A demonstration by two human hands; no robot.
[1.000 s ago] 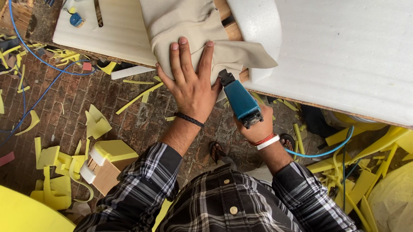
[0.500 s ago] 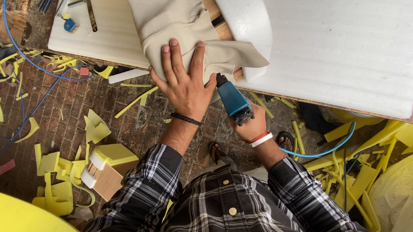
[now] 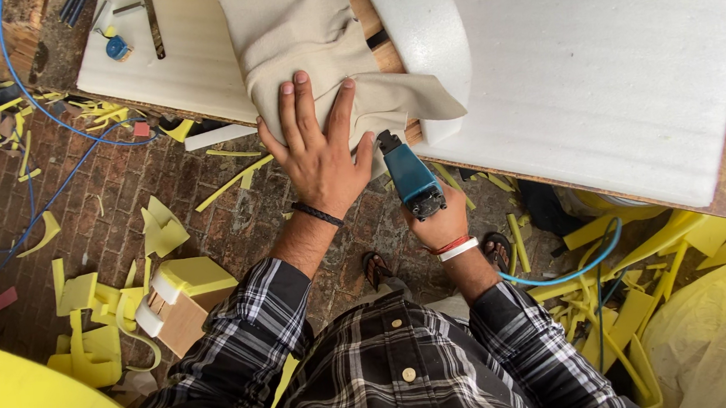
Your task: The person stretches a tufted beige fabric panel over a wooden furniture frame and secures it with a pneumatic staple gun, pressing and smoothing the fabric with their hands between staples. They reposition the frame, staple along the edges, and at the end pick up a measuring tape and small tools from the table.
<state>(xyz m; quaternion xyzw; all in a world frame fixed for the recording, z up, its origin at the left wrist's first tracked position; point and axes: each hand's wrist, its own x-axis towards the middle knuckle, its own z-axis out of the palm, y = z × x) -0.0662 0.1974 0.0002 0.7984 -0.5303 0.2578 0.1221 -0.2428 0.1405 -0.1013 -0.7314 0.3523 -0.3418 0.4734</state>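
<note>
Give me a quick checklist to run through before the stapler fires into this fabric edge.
1. Left hand flat on the beige fabric, pinning it at the bench edge: ok.
2. Right hand gripping the blue staple gun: ok.
3. Gun nose against the fabric fold: cannot tell, the tip is partly hidden.
4. Left fingers apart from the gun nose: not ok, the little finger sits right beside it.
5. Blue hose hanging free behind the gun: ok.
6. White foam sheet lying flat on the bench: ok.
</note>
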